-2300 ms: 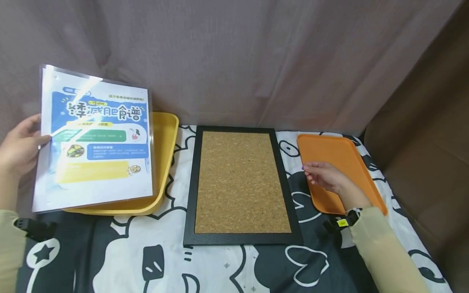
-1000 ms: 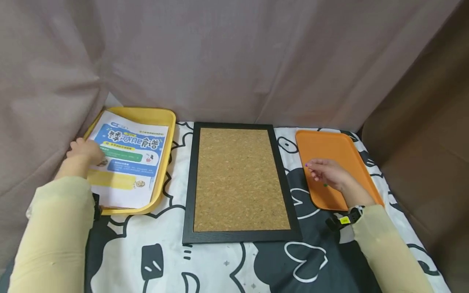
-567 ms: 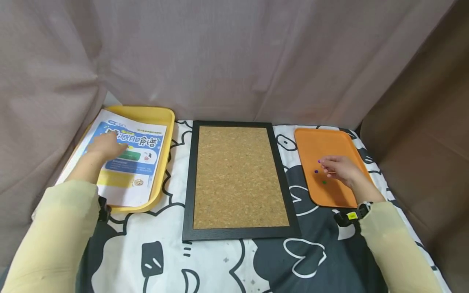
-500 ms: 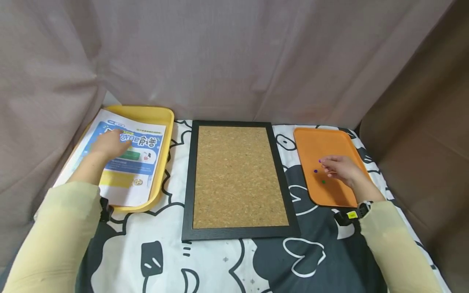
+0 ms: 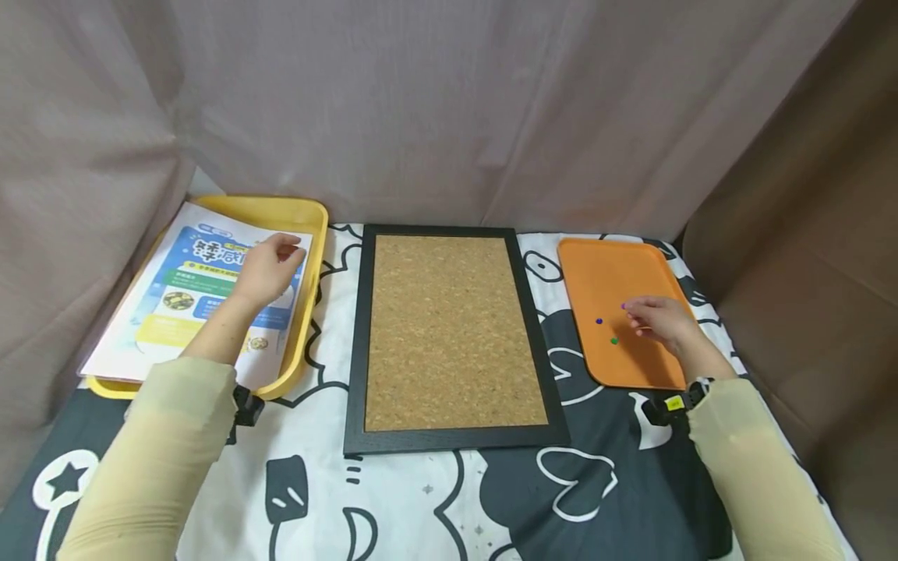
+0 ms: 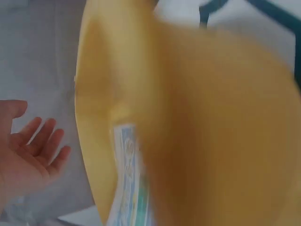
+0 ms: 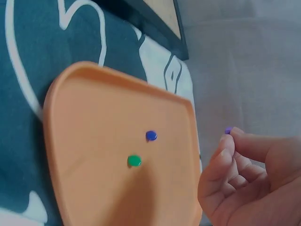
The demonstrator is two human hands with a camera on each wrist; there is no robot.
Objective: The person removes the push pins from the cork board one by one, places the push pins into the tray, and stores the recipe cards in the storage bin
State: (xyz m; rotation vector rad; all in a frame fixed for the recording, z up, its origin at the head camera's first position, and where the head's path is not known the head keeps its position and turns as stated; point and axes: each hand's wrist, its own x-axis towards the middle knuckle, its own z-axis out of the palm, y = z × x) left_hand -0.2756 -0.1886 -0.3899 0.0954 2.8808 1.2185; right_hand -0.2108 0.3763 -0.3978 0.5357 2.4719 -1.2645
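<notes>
My left hand [image 5: 266, 273] hovers over the printed sheets [image 5: 157, 331] in the yellow tray [image 5: 256, 208]; in the left wrist view its fingers are loosely bent with nothing between them. A blue and white sheet with Chinese lettering lies on top, its lower left part overhanging the tray's edge. My right hand [image 7: 254, 174] pinches a small purple thumbtack [image 7: 228, 130] between thumb and forefinger above the orange tray [image 5: 606, 269]. Below it, a blue thumbtack [image 7: 151, 136] and a green thumbtack [image 7: 134, 161] lie on that tray, pins hidden.
Between the trays a cork board [image 5: 456, 335] in a black frame lies flat. A black and white patterned cloth [image 5: 393, 506] covers the table. Grey-brown fabric [image 5: 421, 117] rises behind, and a brown surface [image 5: 807, 273] stands at the right.
The sheet my left hand held up is down in the yellow tray, released. That hand has since moved right across the sheets. My right hand has shifted slightly right, uncovering the blue and green thumbtacks.
</notes>
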